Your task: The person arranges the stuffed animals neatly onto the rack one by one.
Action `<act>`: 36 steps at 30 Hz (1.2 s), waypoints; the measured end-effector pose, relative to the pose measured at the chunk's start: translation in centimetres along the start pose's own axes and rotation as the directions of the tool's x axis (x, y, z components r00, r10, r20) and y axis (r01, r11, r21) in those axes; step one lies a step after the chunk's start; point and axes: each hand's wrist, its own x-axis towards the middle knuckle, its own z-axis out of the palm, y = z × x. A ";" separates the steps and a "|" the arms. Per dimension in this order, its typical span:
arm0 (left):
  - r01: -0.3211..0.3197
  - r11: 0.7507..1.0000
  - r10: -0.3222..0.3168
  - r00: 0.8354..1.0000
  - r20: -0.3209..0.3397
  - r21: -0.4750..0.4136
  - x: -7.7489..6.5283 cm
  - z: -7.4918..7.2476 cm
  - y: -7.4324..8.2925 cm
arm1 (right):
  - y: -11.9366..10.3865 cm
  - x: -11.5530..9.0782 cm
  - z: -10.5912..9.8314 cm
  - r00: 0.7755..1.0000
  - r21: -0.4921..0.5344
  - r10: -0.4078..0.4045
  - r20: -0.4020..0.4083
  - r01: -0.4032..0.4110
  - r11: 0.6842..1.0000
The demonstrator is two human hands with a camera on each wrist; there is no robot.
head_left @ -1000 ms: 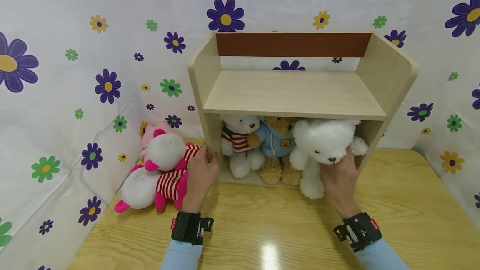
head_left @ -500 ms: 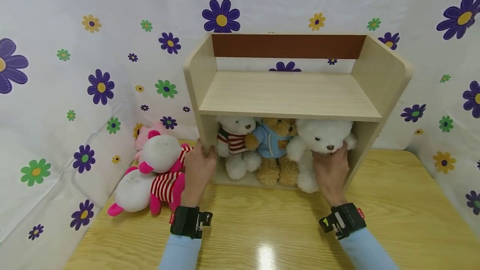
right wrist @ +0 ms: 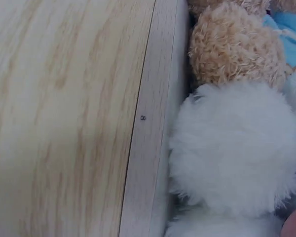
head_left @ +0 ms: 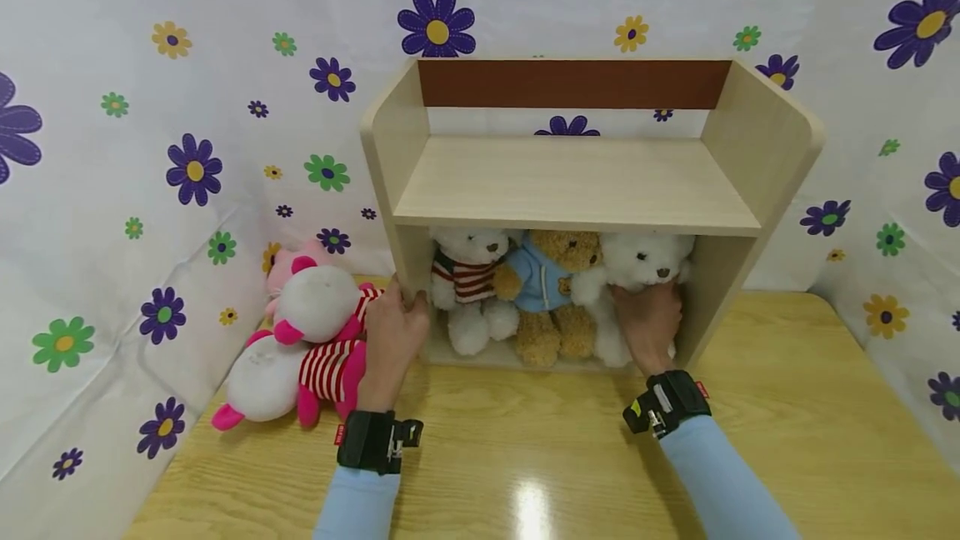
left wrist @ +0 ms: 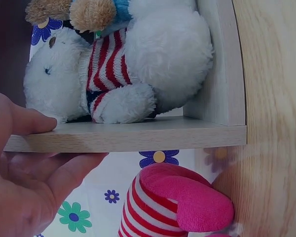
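Note:
My left hand (head_left: 392, 338) grips the left side panel of a pale wooden shelf unit (head_left: 577, 182). In the left wrist view its thumb lies inside the panel (left wrist: 133, 138) and its fingers outside. My right hand (head_left: 648, 319) holds a white teddy bear (head_left: 637, 255) at the chest, under its chin, at the right end of the lower compartment; the bear hides its fingertips. Left of this bear sit a brown teddy bear (head_left: 542, 282) in a blue hoodie and another white teddy bear (head_left: 471, 319) in a striped sweater. The bear's fluffy white foot (right wrist: 237, 148) fills the right wrist view.
Pink and white plush toys (head_left: 318, 302) in red-striped clothes lie piled on the wooden table (head_left: 480, 457), left of the shelf unit. Behind stands a flower-patterned backdrop (head_left: 247, 23). The unit's board caps the bears' heads closely.
My right hand has pushed the white teddy bear deeper into the lower compartment and leftward, against the brown bear. My left hand keeps its hold on the side panel.

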 end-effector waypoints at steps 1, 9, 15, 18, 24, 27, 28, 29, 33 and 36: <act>0.001 1.000 -0.001 1.000 -0.001 -0.003 0.1 0.0 0.0 | -0.1 0.1 0.0 1.000 -0.017 0.003 0.012 -0.002 1.000; 0.021 1.000 -0.021 1.000 0.017 -0.002 0.0 0.2 0.0 | -1.0 -1.9 -2.5 0.983 -0.155 0.023 0.183 0.006 0.988; 0.012 1.000 -0.012 1.000 0.017 -0.001 -0.2 0.1 0.2 | -1.6 -5.4 -3.9 0.907 -0.199 -0.418 0.047 0.418 0.886; 0.005 1.000 -0.005 1.000 0.017 0.005 0.0 0.1 0.2 | -2.2 -5.4 -4.2 0.756 -0.261 -0.654 -0.022 0.627 0.734; 0.018 1.000 -0.018 1.000 0.020 0.017 0.0 0.0 0.1 | -2.7 -3.3 -4.0 0.683 -0.412 -0.728 0.057 0.680 0.606; 0.029 0.999 -0.029 0.999 0.025 0.017 -0.2 -0.1 0.0 | -2.3 -2.7 -3.6 0.686 -0.464 -0.720 0.103 0.673 0.576; 0.026 0.999 -0.026 0.999 0.018 0.022 -0.2 -0.2 -0.1 | -2.2 -2.4 -3.4 0.680 -0.478 -0.726 0.106 0.675 0.562; 0.026 0.999 -0.026 1.000 0.013 0.022 -0.2 -0.2 -0.1 | -2.2 -2.2 -3.2 0.671 -0.494 -0.734 0.105 0.676 0.547; 0.020 1.000 -0.020 1.000 0.006 0.009 -0.1 -0.4 -0.1 | -2.2 -1.2 -2.4 0.641 -0.521 -0.763 0.086 0.681 0.514; 0.029 1.000 -0.029 0.999 0.020 0.005 -0.1 -0.6 -0.1 | -2.1 -0.7 -1.9 0.645 -0.536 -0.758 0.095 0.675 0.507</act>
